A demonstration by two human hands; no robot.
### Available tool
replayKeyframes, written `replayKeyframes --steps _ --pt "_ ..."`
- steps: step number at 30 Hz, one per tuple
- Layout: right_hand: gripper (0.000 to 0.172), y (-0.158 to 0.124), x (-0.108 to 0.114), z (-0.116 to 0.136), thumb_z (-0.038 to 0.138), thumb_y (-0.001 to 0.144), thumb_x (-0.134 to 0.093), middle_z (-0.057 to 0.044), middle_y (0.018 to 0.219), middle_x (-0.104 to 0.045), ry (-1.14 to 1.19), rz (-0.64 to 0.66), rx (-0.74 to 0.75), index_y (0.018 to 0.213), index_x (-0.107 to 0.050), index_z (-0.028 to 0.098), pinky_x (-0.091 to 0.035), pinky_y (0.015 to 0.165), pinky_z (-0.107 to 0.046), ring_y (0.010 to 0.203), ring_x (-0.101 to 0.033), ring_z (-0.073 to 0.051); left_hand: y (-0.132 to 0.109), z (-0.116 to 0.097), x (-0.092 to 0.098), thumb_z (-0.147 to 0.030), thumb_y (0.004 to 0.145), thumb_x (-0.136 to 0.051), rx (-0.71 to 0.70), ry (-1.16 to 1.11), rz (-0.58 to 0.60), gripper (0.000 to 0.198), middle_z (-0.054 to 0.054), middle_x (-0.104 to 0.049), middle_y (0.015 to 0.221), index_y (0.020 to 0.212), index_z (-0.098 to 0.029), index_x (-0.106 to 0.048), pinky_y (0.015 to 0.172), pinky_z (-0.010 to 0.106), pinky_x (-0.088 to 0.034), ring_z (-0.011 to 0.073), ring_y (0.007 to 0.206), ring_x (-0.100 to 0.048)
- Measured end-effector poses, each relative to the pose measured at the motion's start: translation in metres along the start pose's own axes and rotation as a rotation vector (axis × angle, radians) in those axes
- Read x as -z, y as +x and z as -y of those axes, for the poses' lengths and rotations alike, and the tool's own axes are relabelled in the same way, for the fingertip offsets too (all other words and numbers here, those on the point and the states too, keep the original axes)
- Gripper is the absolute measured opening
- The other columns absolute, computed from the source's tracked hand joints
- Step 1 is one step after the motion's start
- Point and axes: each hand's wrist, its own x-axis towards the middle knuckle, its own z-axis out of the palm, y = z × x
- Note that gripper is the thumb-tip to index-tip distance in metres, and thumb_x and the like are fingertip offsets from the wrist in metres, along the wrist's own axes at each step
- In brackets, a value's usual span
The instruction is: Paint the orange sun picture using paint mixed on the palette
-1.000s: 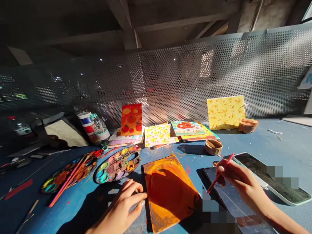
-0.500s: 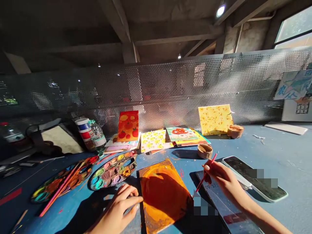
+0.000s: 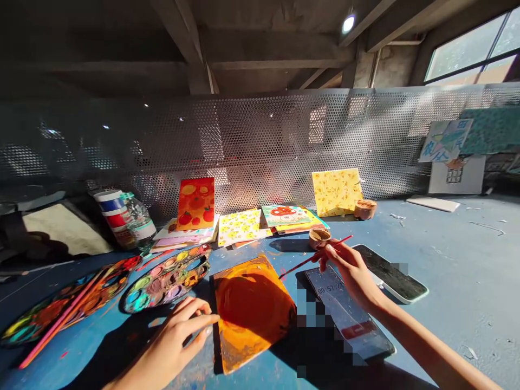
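An orange-brown painted board (image 3: 254,311), partly in shadow, lies on the blue table in front of me. My left hand (image 3: 181,327) is beside it, index finger and thumb stretched out to touch its left edge, the other fingers loosely curled. My right hand (image 3: 345,265) pinches a thin red paintbrush (image 3: 303,264) above the top of a dark phone or tablet (image 3: 345,309) with a timer on its screen. The brush slants down to the left, its tip close to the board's upper right edge. Just behind that hand stands a small brown cup (image 3: 319,238).
Two paint-filled palettes (image 3: 168,279) (image 3: 77,300) lie left, brushes (image 3: 60,325) across the outer one. A plastic bottle (image 3: 138,222), propped red painting (image 3: 196,205), yellow painting (image 3: 336,192) and second cup (image 3: 365,209) line the mesh panel (image 3: 260,141). Another phone (image 3: 388,271) lies right.
The view has turned to the right. My right hand has moved away from me toward the brown cup, and the brush has swung from steep to a flatter slant. The left hand stays at the board's edge.
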Motion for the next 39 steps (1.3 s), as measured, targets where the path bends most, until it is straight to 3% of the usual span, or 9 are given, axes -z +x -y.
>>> replayKeyframes --steps 5,12,21,26,33,36,39 --pt "0.032 0.005 0.003 -0.002 0.051 0.082 -0.063 -0.003 0.078 -0.064 0.093 0.006 -0.038 0.079 -0.058 0.019 -0.046 0.066 -0.029 0.064 -0.053 -0.013 -0.001 0.007 -0.007 -0.023 0.086 -0.050 -0.054 -0.001 -0.063 0.026 0.000 -0.066 0.090 0.099 -0.032 -0.071 0.073 0.022 -0.053 0.0161 0.081 -0.063" --pt "0.033 0.004 0.008 -0.003 0.051 0.083 -0.061 0.001 0.069 -0.055 0.073 0.074 -0.019 0.084 -0.053 0.020 -0.044 0.061 -0.027 0.063 -0.052 -0.013 -0.001 0.011 -0.010 -0.023 0.089 -0.042 0.042 0.052 0.089 0.031 0.003 -0.064 0.095 0.099 -0.027 -0.072 0.081 0.021 -0.048 0.0144 0.090 -0.059" --pt "0.030 -0.007 -0.004 0.001 0.048 0.086 -0.058 0.002 0.065 -0.055 -0.115 0.212 0.011 0.078 -0.047 0.021 -0.045 0.059 -0.027 0.060 -0.052 -0.013 0.009 0.004 -0.010 -0.009 0.084 -0.037 -0.005 0.076 0.091 0.040 0.002 -0.055 0.083 0.093 -0.024 -0.073 0.078 0.023 -0.043 0.0147 0.084 -0.051" --pt "0.027 -0.010 -0.003 0.004 0.044 0.091 -0.053 0.000 0.069 -0.057 -0.153 0.138 0.133 0.079 -0.047 0.021 -0.048 0.063 -0.028 0.065 -0.055 -0.014 0.009 0.010 -0.014 -0.011 0.084 -0.037 -0.046 0.084 0.027 0.036 0.002 -0.056 0.085 0.084 -0.023 -0.071 0.077 0.021 -0.043 0.0139 0.084 -0.052" --pt "0.024 -0.014 -0.004 0.002 0.039 0.093 -0.052 0.000 0.068 -0.056 -0.252 0.141 0.148 0.078 -0.050 0.020 -0.047 0.061 -0.025 0.064 -0.054 -0.013 0.002 0.016 -0.014 -0.011 0.078 -0.040 -0.091 0.135 0.021 0.039 0.000 -0.059 0.088 0.094 -0.027 -0.072 0.075 0.011 -0.044 0.0079 0.081 -0.058" --pt "0.023 -0.016 -0.005 0.004 0.038 0.090 -0.057 0.000 0.071 -0.058 -0.247 0.077 0.173 0.077 -0.050 0.020 -0.047 0.062 -0.026 0.064 -0.054 -0.013 0.003 0.015 -0.015 -0.012 0.078 -0.039 -0.091 0.128 -0.042 0.038 -0.001 -0.059 0.086 0.089 -0.027 -0.072 0.075 0.009 -0.044 0.0068 0.080 -0.059" --pt "0.023 -0.018 -0.005 0.007 0.038 0.087 -0.061 0.000 0.069 -0.057 -0.142 0.115 0.126 0.077 -0.049 0.020 -0.048 0.061 -0.027 0.062 -0.053 -0.013 0.004 0.014 -0.015 -0.014 0.080 -0.038 -0.063 0.141 -0.046 0.035 -0.001 -0.059 0.084 0.082 -0.025 -0.071 0.073 0.009 -0.044 0.0067 0.078 -0.059"
